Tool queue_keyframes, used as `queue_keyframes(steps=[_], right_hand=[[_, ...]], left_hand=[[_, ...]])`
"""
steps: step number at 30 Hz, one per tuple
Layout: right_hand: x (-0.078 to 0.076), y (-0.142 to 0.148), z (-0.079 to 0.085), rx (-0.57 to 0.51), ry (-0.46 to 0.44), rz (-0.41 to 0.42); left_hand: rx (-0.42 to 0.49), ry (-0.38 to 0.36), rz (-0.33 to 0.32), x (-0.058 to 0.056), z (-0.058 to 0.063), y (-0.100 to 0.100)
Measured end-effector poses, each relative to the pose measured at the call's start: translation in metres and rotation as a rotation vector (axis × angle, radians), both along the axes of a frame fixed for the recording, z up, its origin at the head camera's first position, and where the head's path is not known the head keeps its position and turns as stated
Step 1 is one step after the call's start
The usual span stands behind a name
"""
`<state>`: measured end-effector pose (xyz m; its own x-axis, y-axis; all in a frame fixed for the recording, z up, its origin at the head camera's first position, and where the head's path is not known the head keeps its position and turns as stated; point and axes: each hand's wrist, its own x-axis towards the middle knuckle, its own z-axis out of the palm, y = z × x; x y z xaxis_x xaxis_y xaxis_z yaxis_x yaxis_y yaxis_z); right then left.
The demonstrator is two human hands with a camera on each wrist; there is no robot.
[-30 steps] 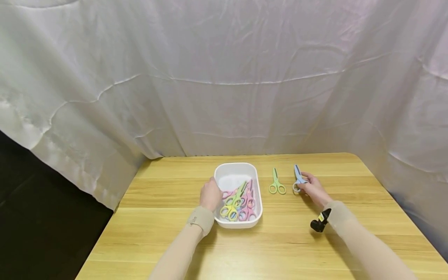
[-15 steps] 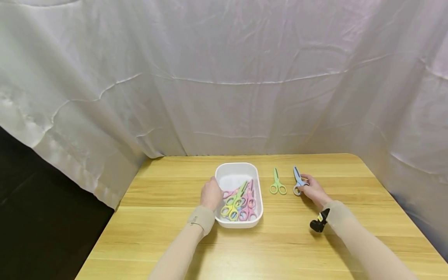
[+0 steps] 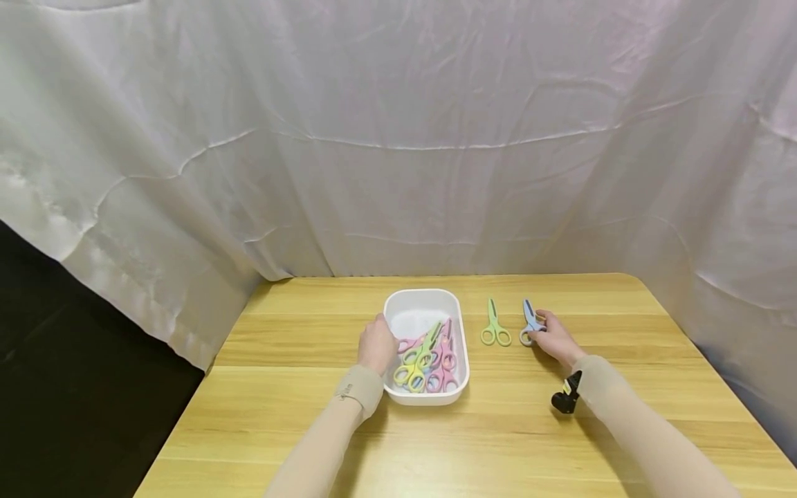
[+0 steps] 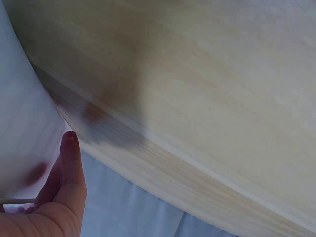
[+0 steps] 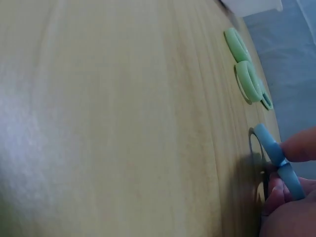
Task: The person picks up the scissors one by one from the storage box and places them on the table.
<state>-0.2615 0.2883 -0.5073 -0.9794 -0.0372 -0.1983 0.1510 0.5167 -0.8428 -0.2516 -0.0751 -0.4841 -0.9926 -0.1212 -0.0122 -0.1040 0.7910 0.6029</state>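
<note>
In the head view a white plastic bin [image 3: 416, 400] holds several children's scissors [image 3: 423, 360] in pink, green, yellow and blue. My left hand [image 3: 378, 346] grips its left side wall; the left wrist view has the thumb [image 4: 71, 163] upright against the white wall [image 4: 24, 108]. Off to the right, my right hand [image 3: 557, 339] pinches the handles of blue scissors [image 3: 530, 319], whose blades point away from me. The right wrist view puts their handle loops [image 5: 291, 182] between thumb and fingers, close over the table. Left of them lie green scissors [image 3: 495, 326], blades also pointing away.
A light wooden table [image 3: 299, 429] carries everything. Behind it hangs a pale grey curtain [image 3: 398, 194], close to the table's back edge. A small black wrist camera [image 3: 565, 395] hangs below my right cuff.
The blue scissors in my right hand have shifted slightly toward me, standing about level with the green pair. My left hand and the bin hold their place.
</note>
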Motion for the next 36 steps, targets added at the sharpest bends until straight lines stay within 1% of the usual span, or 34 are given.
queue_keyframes(steps=[5, 12, 22, 30, 33, 36], right_hand=[[0.001, -0.001, 0.002, 0.082, 0.048, 0.027], [0.003, -0.004, 0.003, 0.184, 0.118, 0.066], [0.001, -0.003, 0.0, 0.322, 0.156, 0.081], [0.005, -0.002, 0.004, 0.354, 0.168, 0.07], [0.005, 0.002, 0.004, 0.34, 0.169, 0.072], [0.005, 0.007, 0.005, 0.286, 0.154, 0.076]], left_hand=[[0.0, -0.006, 0.008, 0.0, 0.0, 0.001], [0.0, 0.001, 0.002, -0.001, -0.001, 0.001], [0.008, 0.006, -0.004, -0.001, -0.002, 0.0], [0.008, 0.01, -0.005, 0.0, -0.002, 0.0], [0.008, 0.012, -0.004, 0.0, -0.002, 0.0], [0.009, 0.012, -0.002, 0.0, -0.002, 0.0]])
